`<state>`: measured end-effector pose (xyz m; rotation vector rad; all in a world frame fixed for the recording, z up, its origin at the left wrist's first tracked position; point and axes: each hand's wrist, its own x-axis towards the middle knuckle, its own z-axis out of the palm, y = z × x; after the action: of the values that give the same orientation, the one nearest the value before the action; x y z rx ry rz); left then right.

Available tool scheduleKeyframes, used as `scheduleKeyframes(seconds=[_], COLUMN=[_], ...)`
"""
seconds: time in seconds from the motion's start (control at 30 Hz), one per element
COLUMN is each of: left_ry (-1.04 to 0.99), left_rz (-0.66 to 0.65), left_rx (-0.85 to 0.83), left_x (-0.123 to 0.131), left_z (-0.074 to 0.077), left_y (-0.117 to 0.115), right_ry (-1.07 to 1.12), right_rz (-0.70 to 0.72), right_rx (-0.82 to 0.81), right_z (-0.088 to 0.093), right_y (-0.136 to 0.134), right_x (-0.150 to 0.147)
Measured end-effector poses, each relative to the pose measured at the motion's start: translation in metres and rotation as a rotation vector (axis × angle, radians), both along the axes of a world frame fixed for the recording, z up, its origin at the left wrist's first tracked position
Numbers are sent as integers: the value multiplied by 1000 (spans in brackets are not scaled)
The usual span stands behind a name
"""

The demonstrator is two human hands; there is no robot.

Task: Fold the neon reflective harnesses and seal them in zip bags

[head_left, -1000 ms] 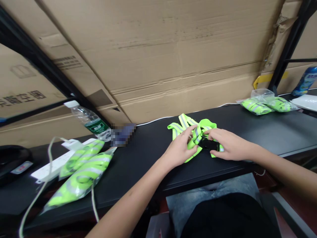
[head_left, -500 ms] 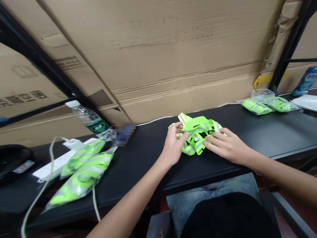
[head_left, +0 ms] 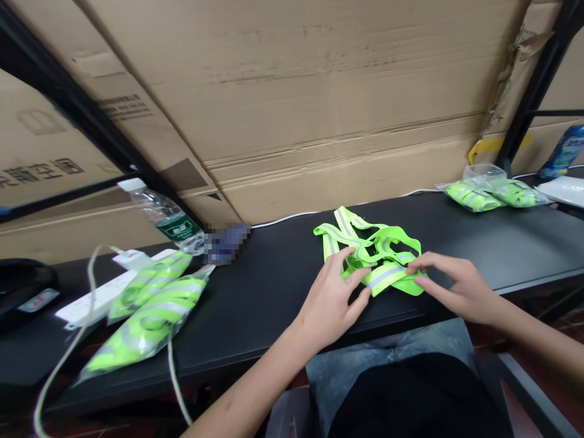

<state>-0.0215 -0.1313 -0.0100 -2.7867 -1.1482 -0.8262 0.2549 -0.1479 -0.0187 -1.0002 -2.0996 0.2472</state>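
A loose tangle of neon-green reflective straps (head_left: 385,277) with grey stripes lies on the black table in front of me. My left hand (head_left: 335,295) is at its near left side, fingers apart and curved, the fingertips touching or just over the straps. At the right end, my right hand (head_left: 456,286) pinches the edge of a wide strap between thumb and fingers. Some loops of the bundle cross over one another, and the left fingers hide part of it.
Clear bags of green straps (head_left: 150,322) lie at left beside a white power strip (head_left: 98,298) and cable. A water bottle (head_left: 166,216) leans behind them. More bagged straps (head_left: 474,196) are at the right back. Cardboard (head_left: 319,121) stands behind the table.
The bunched straps have spread out, with a wide band now stretched across the near side. Both hands have moved nearer to me, the right one also to the right, now pinching the band.
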Motion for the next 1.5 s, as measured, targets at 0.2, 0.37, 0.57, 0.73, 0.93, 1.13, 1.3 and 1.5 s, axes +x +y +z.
scheduleKeyframes(seconds=[0.2, 0.37, 0.57, 0.73, 0.93, 1.13, 1.3, 1.5], left_ry=[-28, -153, 68, 170, 147, -4, -69, 120], left_rz=[-118, -79, 28, 18, 97, 29, -306, -126], left_rx=[54, -29, -143, -104, -30, 8, -67, -253], left_x=[9, 6, -19, -35, -25, -13, -11, 4], left_z=[-1, -10, -7, 16, 21, 9, 23, 27], left_y=[5, 15, 20, 38, 87, 93, 64, 51], right_ry=[-169, -66, 429, -33, -319, -289, -274, -49], right_rz=[-5, 120, -55, 26, 105, 201, 47, 68], right_rx=[173, -45, -157, 261, 592, 360, 59, -471], right_z=[30, 39, 19, 17, 19, 27, 35, 24], right_y=[49, 99, 123, 107, 85, 60, 53, 83], right_x=[-24, -34, 1, 31, 19, -9, -16, -9])
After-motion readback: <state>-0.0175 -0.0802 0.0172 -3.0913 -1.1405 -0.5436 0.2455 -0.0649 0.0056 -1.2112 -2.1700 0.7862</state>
